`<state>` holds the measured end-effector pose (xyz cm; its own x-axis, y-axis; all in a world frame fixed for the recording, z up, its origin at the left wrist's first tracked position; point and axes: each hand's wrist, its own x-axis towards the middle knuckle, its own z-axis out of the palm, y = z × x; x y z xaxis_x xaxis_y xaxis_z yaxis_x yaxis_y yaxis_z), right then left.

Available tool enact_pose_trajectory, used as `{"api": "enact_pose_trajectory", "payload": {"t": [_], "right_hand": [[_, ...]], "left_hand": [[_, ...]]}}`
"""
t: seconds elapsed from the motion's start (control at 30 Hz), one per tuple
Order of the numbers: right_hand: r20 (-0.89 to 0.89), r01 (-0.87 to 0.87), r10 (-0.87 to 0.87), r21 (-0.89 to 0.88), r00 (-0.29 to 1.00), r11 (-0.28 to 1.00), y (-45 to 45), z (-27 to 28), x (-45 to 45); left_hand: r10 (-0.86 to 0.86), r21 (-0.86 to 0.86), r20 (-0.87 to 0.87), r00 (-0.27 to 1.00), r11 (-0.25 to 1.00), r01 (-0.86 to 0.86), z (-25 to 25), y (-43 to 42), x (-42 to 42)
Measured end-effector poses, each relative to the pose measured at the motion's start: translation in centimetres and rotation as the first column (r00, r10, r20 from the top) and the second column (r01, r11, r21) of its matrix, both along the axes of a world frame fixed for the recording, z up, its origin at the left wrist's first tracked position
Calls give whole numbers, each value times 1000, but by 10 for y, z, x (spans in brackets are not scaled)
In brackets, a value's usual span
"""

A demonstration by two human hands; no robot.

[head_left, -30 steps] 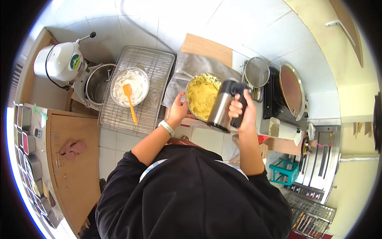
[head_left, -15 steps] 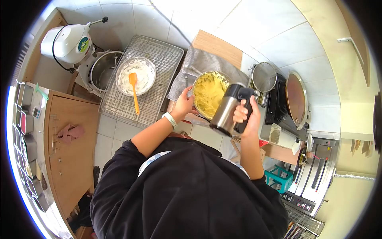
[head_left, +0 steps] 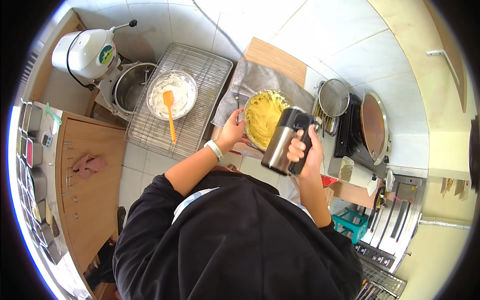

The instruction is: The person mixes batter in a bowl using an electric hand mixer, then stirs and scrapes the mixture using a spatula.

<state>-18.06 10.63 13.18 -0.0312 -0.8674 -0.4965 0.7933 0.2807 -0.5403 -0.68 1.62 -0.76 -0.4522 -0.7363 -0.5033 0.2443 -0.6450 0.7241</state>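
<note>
My right hand (head_left: 306,148) is closed around the black handle of a steel-and-black hand mixer (head_left: 281,145), tilted over the right side of a metal bowl (head_left: 248,136). Its beaters are hidden behind its body. Thick yellow batter (head_left: 265,112) with swirl marks fills the bowl and smears its inner wall. With my left hand (head_left: 233,130) I grip the bowl's left rim, the fingers curled round its edge. The bowl rests on a grey towel (head_left: 260,75).
Left of the towel, a wire rack (head_left: 195,65) bears a bowl of white cream (head_left: 177,100) with an orange spatula (head_left: 168,102) in it. A white stand mixer (head_left: 82,52) stands further left. To the right are a sieve (head_left: 334,97) and a large round pan (head_left: 374,120).
The hand mixer and my right hand have shifted slightly left and down. The batter's swirls have changed shape. My left hand keeps its hold on the rim.
</note>
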Motion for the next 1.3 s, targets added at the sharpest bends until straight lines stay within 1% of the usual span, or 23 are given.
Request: {"api": "enact_pose_trajectory", "payload": {"t": [0.03,0.1,0.17,0.2,0.23,0.3,0.37,0.43,0.47,0.5,0.57,0.63,0.67,0.7,0.73,0.83,0.9,1.0,1.07,1.1,1.17,1.2,1.3], "right_hand": [[91,-37,40,-32,995,999,5,4,5],[268,-59,81,-89,960,994,5,3,12],[268,-1,39,-139,963,990,-5,-8,17],[213,9,28,-170,977,985,-11,-18,15],[111,23,-5,-161,994,987,-17,-22,14],[4,45,-45,-147,999,988,-25,-17,9],[-52,57,-61,-82,997,995,-22,-11,-3],[-49,25,-28,-53,998,998,-7,-8,-10],[-12,18,-18,-31,1000,999,1,-4,-8],[26,-25,26,-35,999,999,8,3,-3],[173,-61,75,-85,982,995,15,4,8],[268,-7,38,-115,963,993,8,-3,13],[262,16,30,-170,965,985,1,-14,13],[259,39,22,-225,966,974,-6,-24,12],[162,41,-5,-221,987,974,-12,-28,11],[-71,46,-54,-110,996,993,-19,-17,7],[-129,26,-29,-25,991,999,-11,-9,1],[50,-11,12,-23,999,1000,11,0,-1],[183,-24,40,-88,982,996,20,0,5],[236,-20,50,-127,970,992,21,-3,9],[321,40,21,-182,947,982,11,-15,12],[318,84,-10,-221,948,972,3,-23,13],[140,142,-112,-230,984,963,-15,-30,0]], "left_hand": [[-5,-6,3,1000,1000,5,-4,-1,-1],[-6,-12,-2,1000,1000,6,-8,0,-1],[4,-16,-20,1000,1000,-4,-10,0,-2],[5,-9,-22,1000,1000,-5,-9,0,-1],[6,-2,-22,1000,1000,-6,-5,-1,-1],[4,-2,-10,1000,1000,-4,0,-1,0],[0,-16,5,1000,1000,0,4,-1,0],[-50,-11,38,998,999,51,9,0,2],[-70,-9,54,996,997,71,11,-2,3],[-65,-7,45,997,998,65,9,-3,3],[-61,0,28,998,998,61,3,-2,2],[-15,11,-28,999,1000,16,2,-1,0],[8,16,-54,999,1000,-7,1,0,-1],[4,16,-39,999,1000,-3,1,-1,-1],[0,14,-22,1000,1000,0,0,-2,-2],[-5,12,2,1000,1000,5,2,-3,-2],[-30,5,14,999,1000,30,3,-5,-2],[-73,3,53,996,997,73,5,-4,-1],[-73,10,84,994,997,73,5,-5,-2],[-67,7,64,996,998,67,3,-5,-2],[-58,3,23,998,998,58,0,-4,-1],[-51,3,29,998,999,51,1,-4,-1],[-47,5,51,998,999,47,8,-4,-1]]}}
